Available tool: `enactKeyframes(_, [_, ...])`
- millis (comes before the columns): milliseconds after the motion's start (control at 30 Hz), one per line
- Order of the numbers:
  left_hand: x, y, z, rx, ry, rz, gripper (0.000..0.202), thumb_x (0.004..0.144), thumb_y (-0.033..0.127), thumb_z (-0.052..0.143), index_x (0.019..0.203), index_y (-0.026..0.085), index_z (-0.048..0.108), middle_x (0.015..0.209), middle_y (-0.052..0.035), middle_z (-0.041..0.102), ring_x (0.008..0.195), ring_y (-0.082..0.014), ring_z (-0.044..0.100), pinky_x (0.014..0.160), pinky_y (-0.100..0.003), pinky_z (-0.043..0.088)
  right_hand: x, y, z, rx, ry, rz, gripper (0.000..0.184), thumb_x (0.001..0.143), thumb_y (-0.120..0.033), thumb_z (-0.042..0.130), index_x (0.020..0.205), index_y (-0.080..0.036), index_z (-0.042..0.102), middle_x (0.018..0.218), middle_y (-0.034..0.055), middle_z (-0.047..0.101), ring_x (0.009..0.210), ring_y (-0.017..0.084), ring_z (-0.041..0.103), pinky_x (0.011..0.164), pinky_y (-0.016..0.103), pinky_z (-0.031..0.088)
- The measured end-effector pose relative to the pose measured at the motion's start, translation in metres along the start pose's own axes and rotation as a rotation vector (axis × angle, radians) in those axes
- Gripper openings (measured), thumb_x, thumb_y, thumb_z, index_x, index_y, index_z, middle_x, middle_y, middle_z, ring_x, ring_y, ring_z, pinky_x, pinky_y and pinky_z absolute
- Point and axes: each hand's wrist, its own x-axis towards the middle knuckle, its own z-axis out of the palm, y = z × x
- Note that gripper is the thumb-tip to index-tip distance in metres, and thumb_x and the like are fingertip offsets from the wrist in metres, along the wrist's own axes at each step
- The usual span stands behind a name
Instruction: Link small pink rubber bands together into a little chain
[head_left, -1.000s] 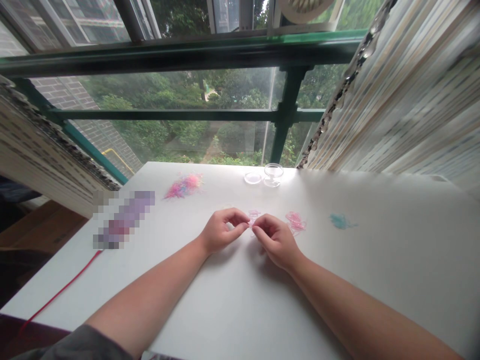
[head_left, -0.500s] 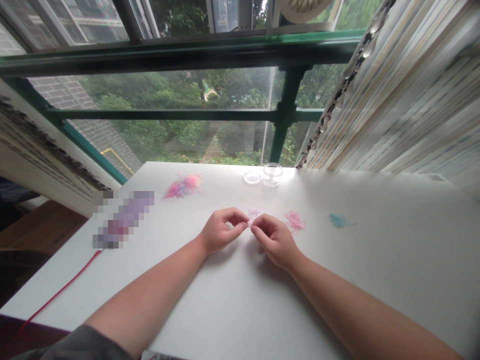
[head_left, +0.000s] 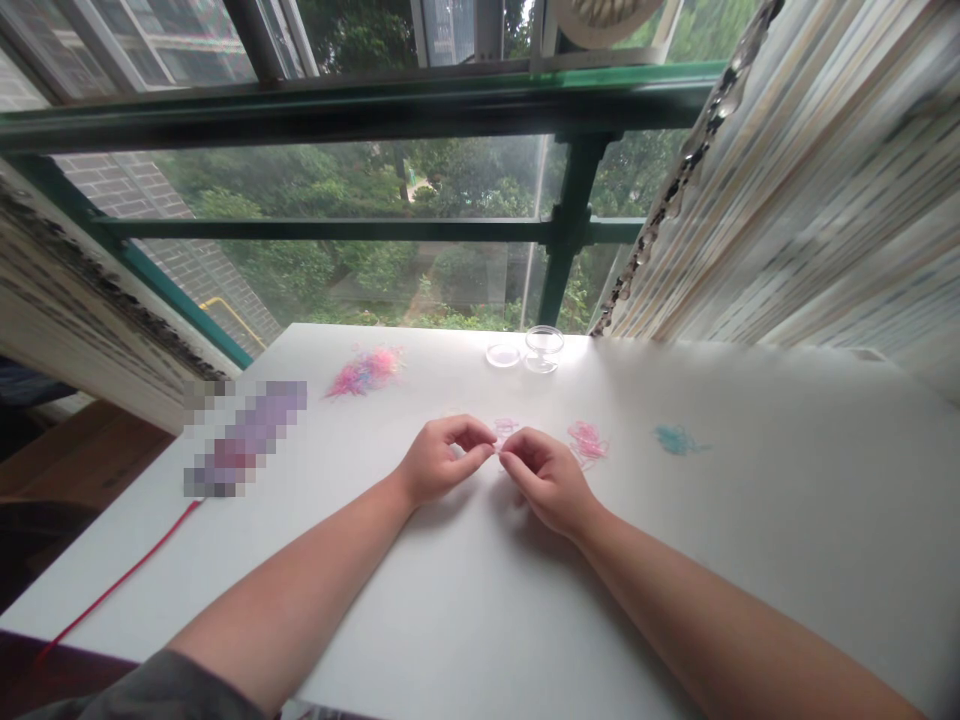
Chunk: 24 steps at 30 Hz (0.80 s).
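Both hands meet over the white table (head_left: 420, 640), fingertips almost touching. My left hand (head_left: 448, 460) pinches thumb against forefinger on a tiny pale thing, seemingly a small rubber band. From the other side my right hand (head_left: 549, 482) pinches the same bit. Just behind the fingertips lies a small lilac pile of rubber bands (head_left: 505, 427). A pink pile of rubber bands (head_left: 588, 440) sits right behind my right hand, and a teal pile (head_left: 677, 440) farther right. Some pale yellow bands (head_left: 451, 412) show partly behind my left hand.
A large mixed-colour heap of bands (head_left: 365, 372) lies at the back left. Clear round plastic containers (head_left: 543, 350) and a clear lid (head_left: 502, 355) stand near the window edge. A blurred-out purple object (head_left: 259, 440) with a red cord (head_left: 127, 580) is at the left. Curtains (head_left: 787, 200) hang right.
Almost nothing differs. Both hands keep their pinch in the same place, with only a very slight shift at the fingertips. The piles stay put.
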Motion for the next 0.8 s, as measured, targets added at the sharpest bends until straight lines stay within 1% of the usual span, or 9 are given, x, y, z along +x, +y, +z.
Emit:
enactKeyframes(533, [0.0005,0.001,-0.0001,0.007,-0.008,-0.005,0.016,0.077,0.027,0.059,0.083,0.014,0.065,0.079,-0.0057,0.067,0.07,-0.0137,0.06,0.067,-0.025,0.048,-0.0009,0.0003,0.0005,0.016,-0.009,0.023,0.012,0.08,-0.027,0.054,0.073,-0.018,0.054,0.06,-0.0026,0.049,0.052,0.01,0.044,0.049,0.022,0.036])
enactKeyframes(800, [0.0007,-0.0003,-0.0006,0.008,-0.023,0.004,0.014,0.078,0.026,0.059,0.084,0.014,0.065,0.08,-0.0054,0.066,0.071,-0.0135,0.06,0.067,-0.024,0.048,0.0003,-0.0005,0.0004,0.004,-0.01,0.004,0.011,0.08,-0.026,0.054,0.073,-0.018,0.054,0.06,-0.002,0.049,0.055,0.01,0.044,0.051,0.023,0.036])
